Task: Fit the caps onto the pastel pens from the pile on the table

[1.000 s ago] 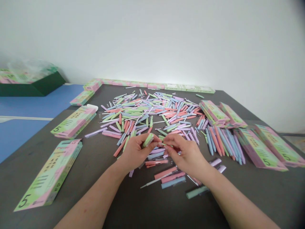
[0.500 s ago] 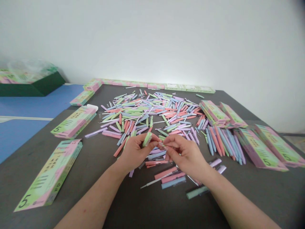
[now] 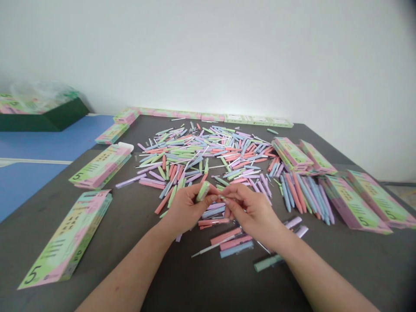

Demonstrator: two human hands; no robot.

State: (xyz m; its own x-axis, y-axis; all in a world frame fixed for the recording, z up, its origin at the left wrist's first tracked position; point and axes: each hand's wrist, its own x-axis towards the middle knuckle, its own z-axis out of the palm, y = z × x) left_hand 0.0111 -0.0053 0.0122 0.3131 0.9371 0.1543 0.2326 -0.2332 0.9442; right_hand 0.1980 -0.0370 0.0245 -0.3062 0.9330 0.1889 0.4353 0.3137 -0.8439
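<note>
My left hand [image 3: 188,203] is closed around a light green pen barrel [image 3: 203,190], whose end sticks up between thumb and fingers. My right hand [image 3: 251,208] pinches a small part at its fingertips, close to the left thumb; it is too small to name. The two hands nearly meet over the near side of a heap of pastel pen parts [image 3: 195,147]. Below them on the dark table lie pink barrels [image 3: 226,236], a blue barrel [image 3: 236,249], a white refill [image 3: 212,247] and a green barrel [image 3: 268,263] beside my right wrist.
Finished-looking pens [image 3: 305,195] lie in a row at the right, beside printed cartons [image 3: 360,203]. More cartons [image 3: 66,238] lie along the left. A line of boxes [image 3: 211,117] runs along the back edge. A dark green bin [image 3: 45,117] stands on a blue surface [image 3: 29,182].
Both hands stay almost in place, with fingertips still close together. The green barrel in my left hand has shifted very slightly.
</note>
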